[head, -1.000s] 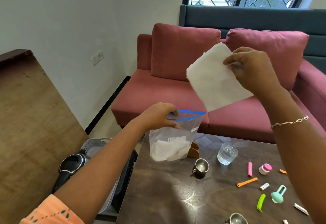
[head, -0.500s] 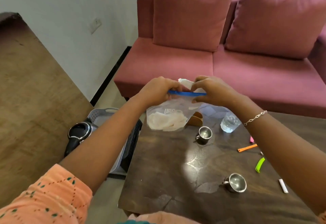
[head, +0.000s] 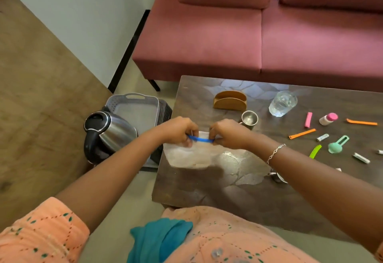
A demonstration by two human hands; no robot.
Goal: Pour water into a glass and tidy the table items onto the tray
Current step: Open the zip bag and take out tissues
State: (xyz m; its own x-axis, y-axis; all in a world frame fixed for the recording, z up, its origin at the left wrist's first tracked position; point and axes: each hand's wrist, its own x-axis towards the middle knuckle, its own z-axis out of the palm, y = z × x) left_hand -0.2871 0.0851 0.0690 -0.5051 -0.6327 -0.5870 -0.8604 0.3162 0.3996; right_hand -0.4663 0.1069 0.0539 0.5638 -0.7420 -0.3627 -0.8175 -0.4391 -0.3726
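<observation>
Hands pinch blue zip strip (head: 200, 139) of clear bag (head: 186, 156): left hand (head: 178, 131) at one end, right hand (head: 228, 133) at other, fingers curled. Bag body below grip, over table (head: 228, 192). Steel cup (head: 249, 118) just beyond right hand; water glass (head: 283, 103) farther right. Grey tray (head: 134, 113) and kettle (head: 109, 132) left of left hand, off table.

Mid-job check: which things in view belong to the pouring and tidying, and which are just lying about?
Job: bag, pinched at its seal by left hand and right hand; kettle; glass; tray; cup; holder; pink clip; bottle.
Lying about: sofa; blue cloth on the lap.
</observation>
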